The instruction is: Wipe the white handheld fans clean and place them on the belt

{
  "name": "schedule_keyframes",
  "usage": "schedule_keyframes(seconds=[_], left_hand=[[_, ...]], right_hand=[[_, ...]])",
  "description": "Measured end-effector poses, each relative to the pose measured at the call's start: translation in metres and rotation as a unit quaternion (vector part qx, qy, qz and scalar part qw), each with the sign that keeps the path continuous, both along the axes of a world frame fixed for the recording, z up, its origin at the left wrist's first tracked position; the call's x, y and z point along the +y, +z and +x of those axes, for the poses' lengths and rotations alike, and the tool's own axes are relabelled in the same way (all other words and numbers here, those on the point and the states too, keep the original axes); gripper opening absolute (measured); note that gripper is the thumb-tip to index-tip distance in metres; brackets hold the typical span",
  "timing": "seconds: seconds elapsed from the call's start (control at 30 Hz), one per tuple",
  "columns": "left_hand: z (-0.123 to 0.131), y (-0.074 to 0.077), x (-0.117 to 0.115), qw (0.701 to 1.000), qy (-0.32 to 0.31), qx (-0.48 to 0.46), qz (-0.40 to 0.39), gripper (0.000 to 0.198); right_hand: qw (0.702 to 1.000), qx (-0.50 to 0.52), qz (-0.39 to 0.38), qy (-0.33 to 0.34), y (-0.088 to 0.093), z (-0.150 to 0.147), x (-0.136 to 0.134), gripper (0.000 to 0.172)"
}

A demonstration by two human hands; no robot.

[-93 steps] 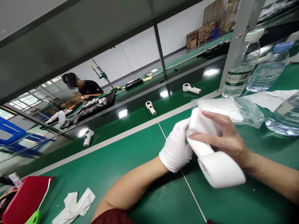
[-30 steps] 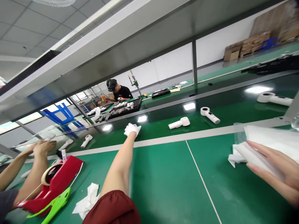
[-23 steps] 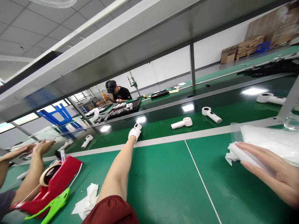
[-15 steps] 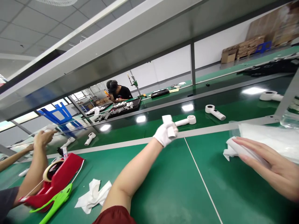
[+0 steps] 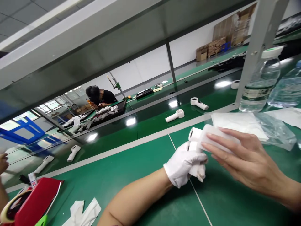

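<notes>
My left hand (image 5: 181,164), in a white glove, is closed around the handle of a white handheld fan (image 5: 194,135) above the green table. The fan's head points up and away, partly hidden by the wrap beside it. My bare right hand (image 5: 249,160) grips a soft white wrap (image 5: 217,138), its fingers along the side and top. The wrap's near end touches or overlaps the fan; which of these I cannot tell. Crumpled white strips (image 5: 82,213) lie on the table at lower left.
On the belt beyond the table edge lie several white fans, one a little left of centre (image 5: 175,115). A plastic bag of white sheets (image 5: 240,124) and water bottles (image 5: 257,84) stand at right. A red tape dispenser (image 5: 39,201) is at lower left; a person (image 5: 101,95) works across.
My left hand has come back from the belt with the fan, toward my right hand. The right hand has lifted the white wrap up to the fan. The view has swung to the right.
</notes>
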State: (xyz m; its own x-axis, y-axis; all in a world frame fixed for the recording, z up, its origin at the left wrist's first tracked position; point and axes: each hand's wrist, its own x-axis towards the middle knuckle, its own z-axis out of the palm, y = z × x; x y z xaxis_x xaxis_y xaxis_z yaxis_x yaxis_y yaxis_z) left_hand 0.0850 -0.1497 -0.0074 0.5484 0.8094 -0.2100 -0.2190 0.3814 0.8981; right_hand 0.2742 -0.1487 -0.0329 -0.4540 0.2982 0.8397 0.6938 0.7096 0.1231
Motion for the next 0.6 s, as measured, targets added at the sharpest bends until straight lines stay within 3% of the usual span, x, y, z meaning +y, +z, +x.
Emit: schedule_keyframes(seconds=[0.07, 0.23, 0.47, 0.6], left_hand=[[0.003, 0.002, -0.004, 1.0, -0.009, 0.024, 0.012, 0.031], [0.005, 0.0, -0.008, 0.999, -0.023, 0.048, -0.001, 0.04], [0.006, 0.007, -0.012, 0.984, -0.022, 0.161, 0.067, 0.021], [0.008, 0.011, -0.014, 0.975, -0.029, 0.209, 0.063, 0.031]], right_hand=[[0.999, -0.022, -0.015, -0.023, 0.0, -0.002, -0.002, 0.063], [0.988, 0.079, -0.134, -0.02, -0.003, 0.002, 0.005, 0.053], [0.998, 0.008, -0.058, 0.032, 0.003, 0.0, -0.003, 0.061], [0.984, 0.092, -0.154, 0.022, 0.005, 0.001, 0.001, 0.05]])
